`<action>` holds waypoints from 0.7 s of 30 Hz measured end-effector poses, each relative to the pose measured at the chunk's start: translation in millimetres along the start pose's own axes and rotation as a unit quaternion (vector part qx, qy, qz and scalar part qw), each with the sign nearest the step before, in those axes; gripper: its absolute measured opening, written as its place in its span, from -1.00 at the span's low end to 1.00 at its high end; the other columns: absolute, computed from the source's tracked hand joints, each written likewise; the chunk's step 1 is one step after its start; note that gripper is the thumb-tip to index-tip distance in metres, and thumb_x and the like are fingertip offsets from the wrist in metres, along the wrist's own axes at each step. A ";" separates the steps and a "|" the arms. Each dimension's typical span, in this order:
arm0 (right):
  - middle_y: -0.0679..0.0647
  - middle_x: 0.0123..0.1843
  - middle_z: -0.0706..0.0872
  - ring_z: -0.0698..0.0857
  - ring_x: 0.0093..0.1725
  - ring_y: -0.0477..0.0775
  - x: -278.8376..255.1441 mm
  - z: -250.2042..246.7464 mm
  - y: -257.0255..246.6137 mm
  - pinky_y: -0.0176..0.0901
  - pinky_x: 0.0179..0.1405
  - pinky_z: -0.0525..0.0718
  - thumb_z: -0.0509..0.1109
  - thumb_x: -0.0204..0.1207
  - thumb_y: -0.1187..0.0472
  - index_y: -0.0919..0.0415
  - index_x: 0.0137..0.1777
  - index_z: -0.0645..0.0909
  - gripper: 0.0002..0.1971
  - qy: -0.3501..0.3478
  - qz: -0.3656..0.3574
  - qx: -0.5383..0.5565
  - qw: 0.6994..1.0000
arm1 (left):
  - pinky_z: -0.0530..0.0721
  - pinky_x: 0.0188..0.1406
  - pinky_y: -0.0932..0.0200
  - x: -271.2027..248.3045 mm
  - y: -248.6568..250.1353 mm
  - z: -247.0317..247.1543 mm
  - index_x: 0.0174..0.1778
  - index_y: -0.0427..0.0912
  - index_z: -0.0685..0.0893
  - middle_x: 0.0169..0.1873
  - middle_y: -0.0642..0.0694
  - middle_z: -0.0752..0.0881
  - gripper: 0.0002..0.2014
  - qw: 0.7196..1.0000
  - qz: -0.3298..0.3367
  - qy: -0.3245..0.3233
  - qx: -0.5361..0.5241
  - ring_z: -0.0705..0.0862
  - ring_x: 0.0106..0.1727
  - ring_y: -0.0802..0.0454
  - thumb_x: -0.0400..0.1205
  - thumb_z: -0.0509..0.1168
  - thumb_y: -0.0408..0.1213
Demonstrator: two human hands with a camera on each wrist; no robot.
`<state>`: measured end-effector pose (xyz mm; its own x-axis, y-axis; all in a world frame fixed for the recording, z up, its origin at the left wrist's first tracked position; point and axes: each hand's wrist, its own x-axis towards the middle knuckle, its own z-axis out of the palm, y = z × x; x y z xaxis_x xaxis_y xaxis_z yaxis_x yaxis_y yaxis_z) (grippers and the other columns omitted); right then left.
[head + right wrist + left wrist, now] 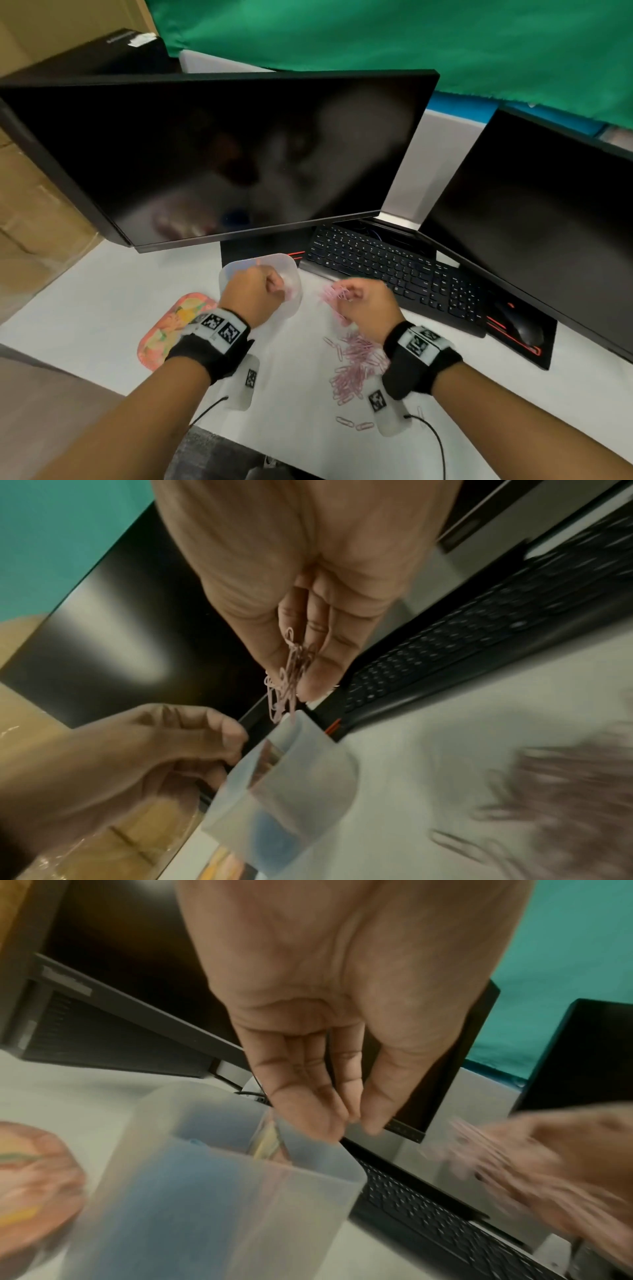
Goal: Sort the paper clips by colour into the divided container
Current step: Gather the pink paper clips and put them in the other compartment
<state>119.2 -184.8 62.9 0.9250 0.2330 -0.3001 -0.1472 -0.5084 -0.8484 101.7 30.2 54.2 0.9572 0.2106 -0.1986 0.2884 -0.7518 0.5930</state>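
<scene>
The translucent divided container (291, 274) stands tilted on the white desk in front of the monitor. My left hand (274, 284) grips its rim; in the left wrist view the thumb and fingers of this hand (352, 1121) meet at the container's (205, 1191) far corner. Blue clips (164, 1204) and yellow clips (267, 1145) show through its walls. My right hand (346, 298) pinches a bunch of pink paper clips (287, 685) just above the container's (298, 777) edge. A pile of pink clips (356, 363) lies on the desk below my right wrist.
A floral tray (174, 325) lies left of the container. A black keyboard (394, 270) and mouse (520, 325) sit to the right. Two dark monitors (222, 154) stand behind. A few stray clips (352, 424) lie near the desk's front edge.
</scene>
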 end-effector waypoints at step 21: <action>0.14 0.17 0.73 0.72 0.10 0.14 74.8 78.8 -53.8 -0.01 0.15 0.72 0.38 0.49 0.23 0.09 0.28 0.63 -0.66 -0.011 -0.044 -0.186 0.981 | 0.59 0.11 0.23 -44.9 -28.7 54.5 0.11 0.06 0.63 -0.03 0.14 0.62 -0.75 0.975 0.032 -0.204 0.078 0.58 0.02 0.13 0.51 0.34 -0.10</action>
<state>168.7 -74.7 51.7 0.9199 0.3051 -0.2463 0.0743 -0.7525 -0.6544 49.1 8.3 3.5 0.8747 -0.0823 -0.4776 0.1903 -0.8479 0.4948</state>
